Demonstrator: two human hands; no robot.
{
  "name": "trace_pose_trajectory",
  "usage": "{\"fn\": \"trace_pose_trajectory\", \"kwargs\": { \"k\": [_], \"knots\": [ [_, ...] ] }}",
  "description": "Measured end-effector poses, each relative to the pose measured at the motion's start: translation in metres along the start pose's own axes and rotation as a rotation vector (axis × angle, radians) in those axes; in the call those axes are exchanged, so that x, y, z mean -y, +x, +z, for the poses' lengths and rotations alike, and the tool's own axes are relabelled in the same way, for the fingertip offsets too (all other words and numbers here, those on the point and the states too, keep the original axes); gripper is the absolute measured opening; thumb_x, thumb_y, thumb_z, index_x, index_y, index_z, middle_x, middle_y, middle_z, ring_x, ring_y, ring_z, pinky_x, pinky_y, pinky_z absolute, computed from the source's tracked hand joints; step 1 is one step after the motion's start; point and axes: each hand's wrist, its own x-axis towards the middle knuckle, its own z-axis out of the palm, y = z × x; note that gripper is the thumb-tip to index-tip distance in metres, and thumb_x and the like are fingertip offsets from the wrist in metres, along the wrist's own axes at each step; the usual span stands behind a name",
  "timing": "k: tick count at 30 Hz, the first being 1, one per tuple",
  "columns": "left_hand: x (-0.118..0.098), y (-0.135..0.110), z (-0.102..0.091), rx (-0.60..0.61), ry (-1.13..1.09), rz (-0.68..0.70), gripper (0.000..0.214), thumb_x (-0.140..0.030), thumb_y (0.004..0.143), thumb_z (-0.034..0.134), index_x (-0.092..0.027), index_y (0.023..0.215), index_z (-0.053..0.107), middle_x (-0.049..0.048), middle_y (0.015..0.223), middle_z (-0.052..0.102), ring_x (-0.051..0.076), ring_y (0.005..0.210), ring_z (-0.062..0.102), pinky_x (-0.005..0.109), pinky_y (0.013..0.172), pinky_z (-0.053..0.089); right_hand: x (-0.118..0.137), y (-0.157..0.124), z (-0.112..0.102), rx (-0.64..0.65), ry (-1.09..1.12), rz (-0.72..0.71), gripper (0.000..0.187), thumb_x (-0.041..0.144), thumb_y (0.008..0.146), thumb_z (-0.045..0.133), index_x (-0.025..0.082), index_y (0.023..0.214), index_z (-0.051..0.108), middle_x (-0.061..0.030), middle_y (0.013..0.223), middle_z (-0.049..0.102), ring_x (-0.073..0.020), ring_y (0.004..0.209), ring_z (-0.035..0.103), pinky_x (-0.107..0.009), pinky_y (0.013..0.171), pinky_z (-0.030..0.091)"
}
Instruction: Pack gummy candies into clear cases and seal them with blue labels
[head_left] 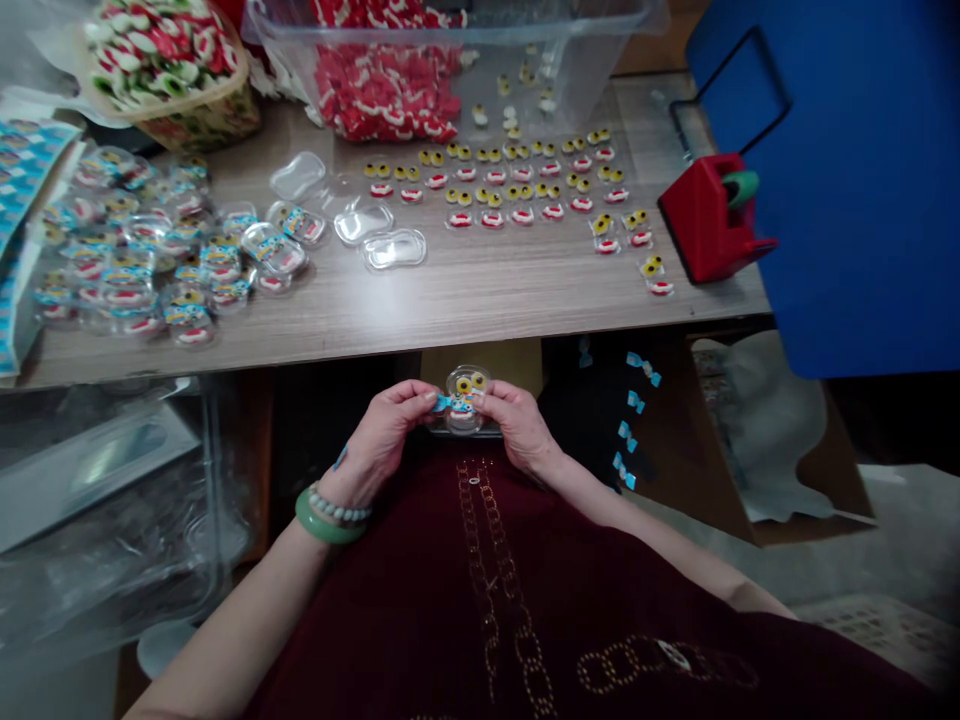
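Observation:
Above my lap, my left hand (386, 432) and my right hand (517, 425) together hold a small clear plastic case (466, 418) containing a pair of yellow-and-black eye pieces. My left fingertips pinch a blue-and-white strip (450, 404) against the case's left side. My right fingers grip its right edge. Rows of yellow eye pieces (487, 155) and red-and-white mouth pieces (491, 219) lie on the wooden table (420, 300), out of reach of both hands. Several open clear shells (386, 248) lie near a heap of closed, blue-labelled cases (139, 270).
A clear bin (450, 30) of red-and-white pieces and a patterned basket (176, 80) stand at the back. A red tape dispenser (709, 220) sits right, below a blue board (840, 180). Several blue strips (637, 420) hang beyond the table edge. Crumpled plastic lies left.

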Motion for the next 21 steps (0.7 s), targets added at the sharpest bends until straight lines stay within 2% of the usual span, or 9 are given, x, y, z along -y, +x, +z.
{"fn": "trace_pose_trajectory", "kwargs": {
  "k": [4, 8, 17, 21],
  "knots": [
    [0.009, 0.005, 0.001, -0.055, 0.085, 0.115, 0.025, -0.034, 0.065, 0.084, -0.015, 0.069, 0.069, 0.0001, 0.069, 0.063, 0.011, 0.063, 0.053, 0.024, 0.063, 0.043, 0.001, -0.001, 0.002, 0.028, -0.016, 0.009, 0.021, 0.033, 0.066, 0.077, 0.018, 0.062, 0.063, 0.0038, 0.057, 0.059, -0.0095, 0.057, 0.046, -0.026, 0.060, 0.037],
    [0.017, 0.007, 0.008, -0.049, 0.082, 0.245, 0.024, -0.036, 0.070, 0.081, -0.016, 0.071, 0.067, -0.0028, 0.067, 0.059, 0.010, 0.063, 0.048, 0.022, 0.063, 0.040, 0.003, 0.000, 0.003, 0.087, -0.012, 0.020, 0.020, 0.034, 0.067, 0.076, 0.018, 0.064, 0.065, 0.0032, 0.058, 0.059, -0.0095, 0.057, 0.047, -0.026, 0.061, 0.037],
    [0.023, 0.012, 0.009, -0.053, -0.050, 0.146, 0.032, -0.039, 0.066, 0.086, -0.016, 0.072, 0.064, -0.0044, 0.061, 0.056, 0.007, 0.053, 0.045, 0.019, 0.052, 0.036, -0.002, 0.003, 0.000, 0.112, 0.021, 0.056, 0.023, 0.037, 0.069, 0.077, 0.018, 0.066, 0.064, 0.0028, 0.062, 0.062, -0.0093, 0.058, 0.048, -0.026, 0.063, 0.039],
    [0.020, 0.010, 0.013, 0.000, -0.127, 0.078, 0.034, -0.037, 0.064, 0.089, -0.015, 0.074, 0.065, -0.0031, 0.064, 0.061, 0.007, 0.054, 0.050, 0.018, 0.054, 0.041, -0.002, 0.002, 0.002, 0.142, 0.011, 0.042, 0.021, 0.037, 0.071, 0.075, 0.018, 0.067, 0.066, 0.0026, 0.062, 0.061, -0.0096, 0.058, 0.047, -0.026, 0.063, 0.039]
  ]
}}
